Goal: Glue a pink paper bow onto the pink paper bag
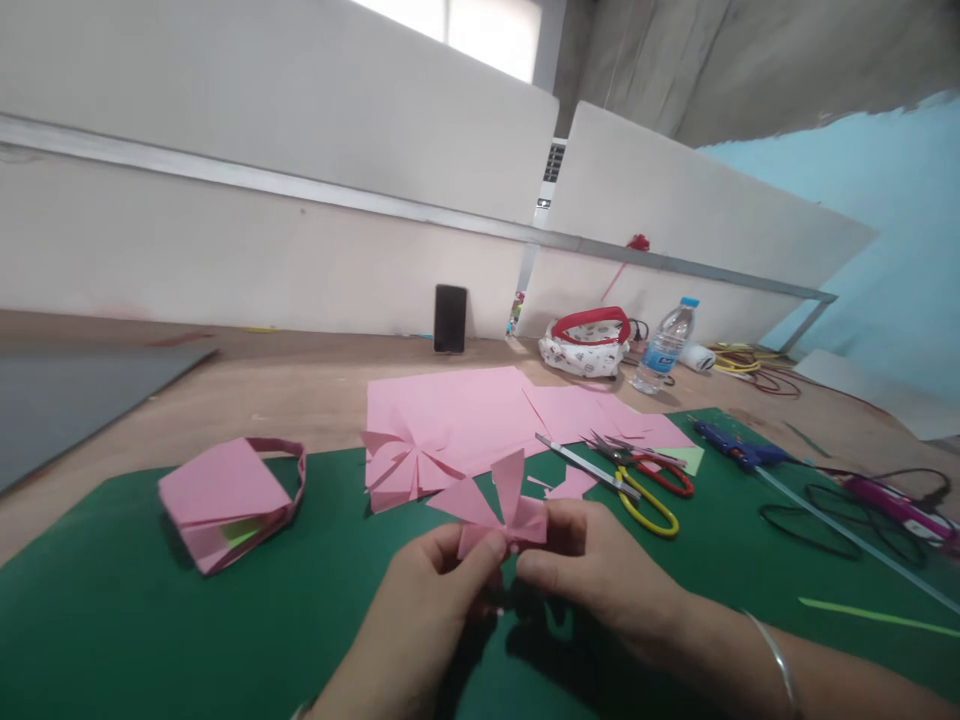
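Note:
Above the green mat [315, 620], a small pink paper flower [510, 492] with pointed petals is held between both hands. My left hand [442, 590] pinches its lower centre with the thumb in front. My right hand [592, 570] grips the flower's right edge between thumb and fingers; a silver bangle circles that wrist. Just beyond lies another pink paper flower [412, 462] with spread petals, partly over large pink paper sheets [457, 405]. To the left sits a folded pink paper bag [225, 495] with a strip handle and a bit of green inside.
Yellow-handled scissors [652, 515], red-handled scissors [679, 478] and a silver craft knife [585, 465] lie beyond my right hand. Farther right are a blue glue gun [739, 445] with its cord and a green paper strip [877, 615]. A water bottle [664, 350], pouch [585, 352] and phone [450, 318] stand behind.

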{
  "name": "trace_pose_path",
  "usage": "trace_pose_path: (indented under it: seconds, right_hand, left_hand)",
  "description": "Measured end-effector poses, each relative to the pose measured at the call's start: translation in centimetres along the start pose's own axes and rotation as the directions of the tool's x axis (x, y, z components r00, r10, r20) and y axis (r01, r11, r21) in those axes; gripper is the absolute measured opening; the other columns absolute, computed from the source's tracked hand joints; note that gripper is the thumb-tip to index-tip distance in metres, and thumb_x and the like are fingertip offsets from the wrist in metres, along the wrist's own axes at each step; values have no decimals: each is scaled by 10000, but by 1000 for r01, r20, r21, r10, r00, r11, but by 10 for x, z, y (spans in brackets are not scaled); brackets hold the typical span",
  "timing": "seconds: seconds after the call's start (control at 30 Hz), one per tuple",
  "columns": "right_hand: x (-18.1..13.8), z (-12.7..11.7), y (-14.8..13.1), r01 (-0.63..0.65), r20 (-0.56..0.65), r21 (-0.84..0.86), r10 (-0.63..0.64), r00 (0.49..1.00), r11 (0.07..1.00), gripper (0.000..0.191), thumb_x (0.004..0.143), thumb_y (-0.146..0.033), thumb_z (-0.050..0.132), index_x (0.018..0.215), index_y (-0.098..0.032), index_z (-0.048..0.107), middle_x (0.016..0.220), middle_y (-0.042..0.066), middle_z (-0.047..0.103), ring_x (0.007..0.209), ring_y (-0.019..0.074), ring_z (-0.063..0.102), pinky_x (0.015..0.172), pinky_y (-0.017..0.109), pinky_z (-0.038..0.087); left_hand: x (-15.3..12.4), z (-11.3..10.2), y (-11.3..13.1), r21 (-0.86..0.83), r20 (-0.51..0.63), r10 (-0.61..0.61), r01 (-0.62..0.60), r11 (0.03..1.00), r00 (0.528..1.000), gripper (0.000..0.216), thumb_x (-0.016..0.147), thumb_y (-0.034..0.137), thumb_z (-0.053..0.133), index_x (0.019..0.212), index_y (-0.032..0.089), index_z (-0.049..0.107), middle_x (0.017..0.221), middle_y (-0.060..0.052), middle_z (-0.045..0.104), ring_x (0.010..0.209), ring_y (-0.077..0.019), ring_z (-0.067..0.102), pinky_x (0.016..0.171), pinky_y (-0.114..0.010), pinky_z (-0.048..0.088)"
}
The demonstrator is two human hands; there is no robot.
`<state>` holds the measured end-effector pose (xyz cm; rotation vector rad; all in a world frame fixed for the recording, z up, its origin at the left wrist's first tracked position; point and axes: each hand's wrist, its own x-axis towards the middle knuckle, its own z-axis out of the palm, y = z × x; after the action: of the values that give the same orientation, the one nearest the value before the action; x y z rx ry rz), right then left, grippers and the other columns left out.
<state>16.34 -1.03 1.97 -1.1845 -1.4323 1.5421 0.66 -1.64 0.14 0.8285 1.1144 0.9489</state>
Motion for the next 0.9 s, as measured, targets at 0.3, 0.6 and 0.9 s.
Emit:
trace_pose_path:
  seconds: [0.3, 0.6, 0.9]
  right_hand:
    - [0, 3, -2, -29, -87, -12, 28, 996, 999, 163, 683, -239, 704, 677, -140, 576, 618, -28, 497, 538, 66, 384, 479, 192, 288]
    - [-1, -5, -12, -27, -57, -54, 24, 998, 998, 106, 616, -135, 626, 595, -146, 522, 557, -55, 418, 521, 58, 333, 461, 190, 244]
    - [-14, -28, -24, -60, 133, -568, 163, 978, 821, 122, 588, -128, 597, 600, -176, 486, 541, -74, 405, 514, 69, 368, 419, 176, 257]
  left_hand:
    - [0, 0, -2, -23, 62, -25, 26, 999, 998, 301, 550, 383, 798, 614, 140, 632, 566, 11, 575, 532, -104, 468, 540, -227, 334]
    - [-7, 6, 7, -198, 92, -50, 67, 978, 994, 310, 628, 364, 779, 831, 153, 676, 720, -26, 676, 634, -132, 577, 649, -247, 448]
    - [-10, 5, 35, 462, 52, 236, -232, 856, 970, 548, 520, 358, 767, 1042, 230, 658, 1048, -72, 707, 950, -306, 649, 701, -338, 513]
